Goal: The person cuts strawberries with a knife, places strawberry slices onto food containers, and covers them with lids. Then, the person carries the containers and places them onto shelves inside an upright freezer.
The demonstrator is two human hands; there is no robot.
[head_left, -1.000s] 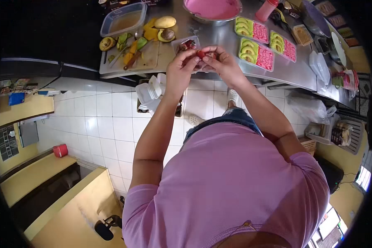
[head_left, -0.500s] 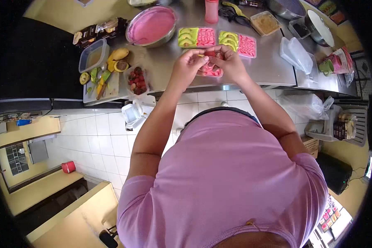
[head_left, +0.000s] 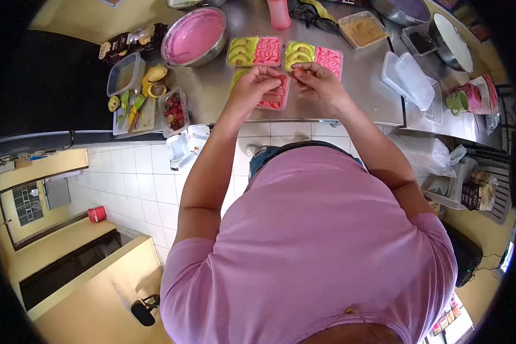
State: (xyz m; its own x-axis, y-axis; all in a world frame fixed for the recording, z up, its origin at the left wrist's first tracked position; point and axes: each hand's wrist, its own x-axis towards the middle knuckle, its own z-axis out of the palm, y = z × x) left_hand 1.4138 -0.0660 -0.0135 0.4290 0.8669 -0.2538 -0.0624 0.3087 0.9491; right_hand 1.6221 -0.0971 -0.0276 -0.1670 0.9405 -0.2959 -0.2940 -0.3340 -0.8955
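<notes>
Steel counter (head_left: 367, 94), two bare hands over it. Landmark: the near tub (head_left: 276, 104), at the person's side of the counter, partly hidden by the left hand; pink cream and reddish slices visible in it.

Left hand (head_left: 252, 92): above the near tub, thumb and fingers curled toward each other. Cannot tell whether anything sits between them.

Right hand (head_left: 320, 87): in the air just right of the near tub, fingertips pinched on a small dark-red piece (head_left: 298, 73), too blurred to name surely.

Beyond the near tub, two more side by side: left tub (head_left: 255, 52) and right tub (head_left: 325, 59), both with green slices on one half and piped pink on the other.

Left of the near tub: a clear box of strawberries (head_left: 175, 110); farther left, a cutting board (head_left: 148, 121) bearing fruit pieces. Far left beyond it, a metal bowl (head_left: 194, 37) of pink cream.

Well right of the near tub: stacked clear lids (head_left: 410, 83), then a green mug (head_left: 457, 102).
</notes>
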